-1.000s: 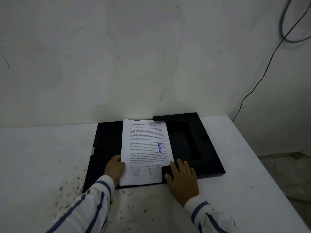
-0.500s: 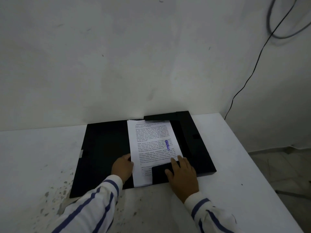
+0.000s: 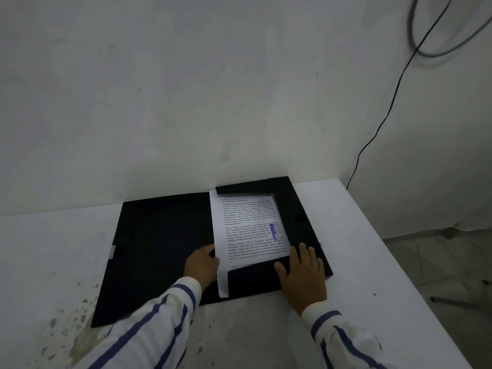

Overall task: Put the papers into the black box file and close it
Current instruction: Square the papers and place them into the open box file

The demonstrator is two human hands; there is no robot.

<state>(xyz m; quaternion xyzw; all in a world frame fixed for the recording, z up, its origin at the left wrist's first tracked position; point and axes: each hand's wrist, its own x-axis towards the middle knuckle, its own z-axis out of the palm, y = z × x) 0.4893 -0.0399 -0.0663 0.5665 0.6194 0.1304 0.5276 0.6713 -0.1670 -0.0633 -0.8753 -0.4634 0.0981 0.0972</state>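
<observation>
1. Since the earlier frames the papers (image 3: 249, 233) have slid rightward off the lid and into the tray of the black box file (image 3: 159, 249), so their top edge now sits tucked under the flap at the far end and their lower part under the near flap.
2. Just right of centre in the frame, the sheets lie almost squared in the tray, with only a narrow white strip poking out at the lower left corner; that strip likely needs nudging in before the lid can fold over.
3. Lying palm down with fingers spread, the right hand (image 3: 302, 275) presses the near flap flat over the bottom of the sheets, seemingly to keep them from riding up.
4. At the papers' left edge, the left hand (image 3: 201, 265) has its fingers curled, apparently pushing or pinching the sheets sideways.
5. Both striped sleeves reach in from the bottom of the frame across the white worktop (image 3: 372, 249).
</observation>
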